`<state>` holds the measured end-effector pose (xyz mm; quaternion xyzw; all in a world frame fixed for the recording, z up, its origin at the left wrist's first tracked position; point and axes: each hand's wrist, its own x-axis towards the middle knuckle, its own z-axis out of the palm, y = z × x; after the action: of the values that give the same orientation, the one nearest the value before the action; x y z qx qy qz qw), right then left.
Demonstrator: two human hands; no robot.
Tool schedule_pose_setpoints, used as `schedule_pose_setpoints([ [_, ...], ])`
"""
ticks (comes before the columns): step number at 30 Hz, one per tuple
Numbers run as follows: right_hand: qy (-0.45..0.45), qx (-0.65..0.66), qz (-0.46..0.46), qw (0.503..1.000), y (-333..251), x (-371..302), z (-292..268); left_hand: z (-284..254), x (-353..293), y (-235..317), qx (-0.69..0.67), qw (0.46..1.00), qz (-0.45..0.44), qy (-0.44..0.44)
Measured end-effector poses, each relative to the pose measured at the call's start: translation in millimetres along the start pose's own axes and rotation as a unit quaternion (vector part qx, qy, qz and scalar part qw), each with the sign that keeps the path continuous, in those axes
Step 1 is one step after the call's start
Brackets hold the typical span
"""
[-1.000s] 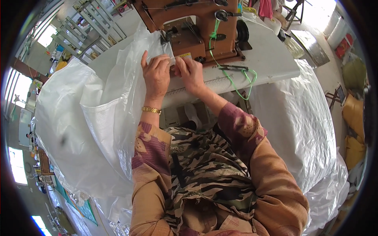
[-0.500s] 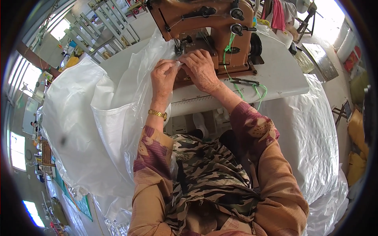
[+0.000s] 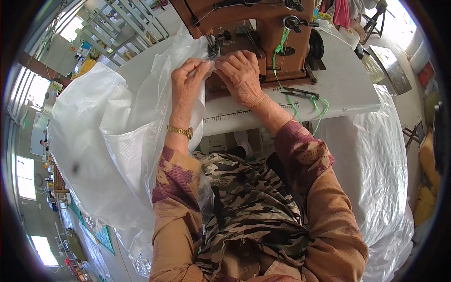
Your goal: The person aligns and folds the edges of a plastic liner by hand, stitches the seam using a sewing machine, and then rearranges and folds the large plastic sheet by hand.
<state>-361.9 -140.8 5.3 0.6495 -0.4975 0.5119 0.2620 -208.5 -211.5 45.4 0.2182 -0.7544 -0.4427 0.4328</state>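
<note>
Two hands are meeting: the left hand [image 3: 188, 83] is pinching the plastic sheet [image 3: 157, 91], fingertips closed; the right hand [image 3: 241, 77] is curling alongside, hold hidden. From the left grip, the sheet is running lengthwise leftward and bodyward.

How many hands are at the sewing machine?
2: the left hand, pinching the plastic, and the right hand beside it, both in front of the machine. No others show.

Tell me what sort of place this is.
Probably a sewing workshop: a brown sewing machine stands on a worktable, black thread snips lie near it, and white plastic sheeting spreads at left.
</note>
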Motion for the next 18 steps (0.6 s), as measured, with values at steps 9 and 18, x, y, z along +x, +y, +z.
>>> schedule_pose_setpoints([
  [9, 0.029, 0.012, 0.005, 1.000, -0.7, -0.2, 0.7, -6.7, 18.2, -0.6, 0.087, 0.995, 0.010, -0.051],
  [18, 0.025, -0.012, 0.010, 1.000, -1.0, 1.0, 4.8, -7.5, -5.6, -2.0, 0.116, 0.981, 0.155, -0.001],
])
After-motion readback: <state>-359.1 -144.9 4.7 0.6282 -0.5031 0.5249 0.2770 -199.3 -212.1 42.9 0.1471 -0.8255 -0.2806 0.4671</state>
